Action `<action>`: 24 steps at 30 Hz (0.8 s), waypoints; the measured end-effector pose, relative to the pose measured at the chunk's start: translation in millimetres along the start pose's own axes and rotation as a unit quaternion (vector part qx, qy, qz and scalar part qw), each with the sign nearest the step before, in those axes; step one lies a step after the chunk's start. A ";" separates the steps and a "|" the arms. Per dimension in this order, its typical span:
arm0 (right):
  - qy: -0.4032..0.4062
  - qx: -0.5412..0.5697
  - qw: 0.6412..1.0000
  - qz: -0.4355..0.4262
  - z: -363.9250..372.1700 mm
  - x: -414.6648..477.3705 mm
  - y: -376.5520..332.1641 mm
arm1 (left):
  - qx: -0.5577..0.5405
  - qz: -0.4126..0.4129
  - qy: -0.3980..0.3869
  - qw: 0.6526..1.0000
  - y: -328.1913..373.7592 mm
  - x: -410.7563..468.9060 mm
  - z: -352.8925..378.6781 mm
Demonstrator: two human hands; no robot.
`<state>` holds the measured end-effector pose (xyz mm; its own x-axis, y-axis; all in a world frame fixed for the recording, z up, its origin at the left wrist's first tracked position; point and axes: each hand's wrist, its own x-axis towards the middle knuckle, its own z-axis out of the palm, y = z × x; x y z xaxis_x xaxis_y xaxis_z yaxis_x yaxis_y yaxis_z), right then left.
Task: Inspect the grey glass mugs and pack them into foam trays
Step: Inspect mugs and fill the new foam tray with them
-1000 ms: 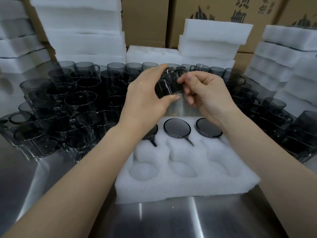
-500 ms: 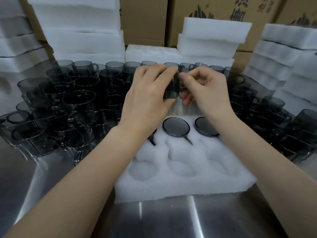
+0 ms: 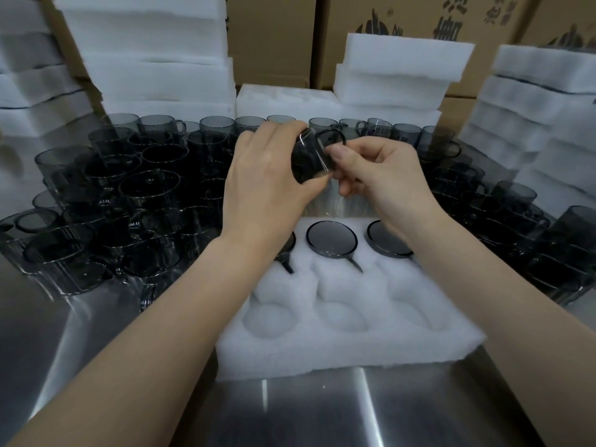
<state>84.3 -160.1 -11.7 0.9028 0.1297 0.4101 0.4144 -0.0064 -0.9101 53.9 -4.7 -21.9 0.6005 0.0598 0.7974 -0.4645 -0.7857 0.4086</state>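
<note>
Head view: rotate mug [image 3: 311, 159] slowly, gripped between left hand [image 3: 269, 185] and right hand [image 3: 383, 179]; check rim, then seat in empty foam tray [image 3: 348, 346] pocket below.

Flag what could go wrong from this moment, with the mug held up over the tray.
1. The held mug is pinched between the left hand and right hand above the foam tray; a slipped grip could drop it onto the packed mugs.
2. The loose mugs crowd both forearms; a careless elbow may knock them together on the steel table.
</note>
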 end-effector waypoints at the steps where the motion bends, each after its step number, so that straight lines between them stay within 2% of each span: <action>1: 0.004 0.000 1.000 -0.004 -0.4 0.1 -0.3 | -0.003 0.004 0.000 1.000 0.1 0.2 -0.2; 7: 0.018 -0.002 1.000 0.006 -0.6 -0.3 -3.3 | -0.028 0.008 -0.016 0.999 -0.5 0.7 0.7; 10: 0.021 0.010 1.000 0.002 0.1 -0.8 -6.9 | -0.116 -0.070 0.013 0.991 0.0 3.3 -2.2; 12: -0.013 -0.013 0.999 -0.028 1.1 -3.2 -10.1 | -0.171 -0.146 0.029 0.974 -2.3 6.7 -3.8; 15: -0.101 -0.127 0.985 -0.066 3.9 -9.6 -16.5 | -0.253 -0.248 0.022 0.935 -7.5 11.6 -7.2; 18: -0.141 -0.283 0.944 -0.097 11.0 -13.1 -25.2 | -0.259 -0.254 -0.007 0.932 -7.2 12.1 -10.6; 22: -0.101 -0.423 0.889 -0.142 26.2 -19.8 -38.6 | -0.209 -0.218 -0.059 0.951 -5.4 11.1 -15.8; 24: -0.067 -0.412 0.900 -0.128 30.1 -24.2 -47.5 | -0.233 -0.246 -0.080 0.938 -8.5 15.5 -20.0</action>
<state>39.3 -133.1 19.8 0.7668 0.3487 0.5390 0.6007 -0.6859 -0.4108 54.1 15.2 -4.1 0.8893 0.2209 0.4004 -0.3177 -0.3311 0.8885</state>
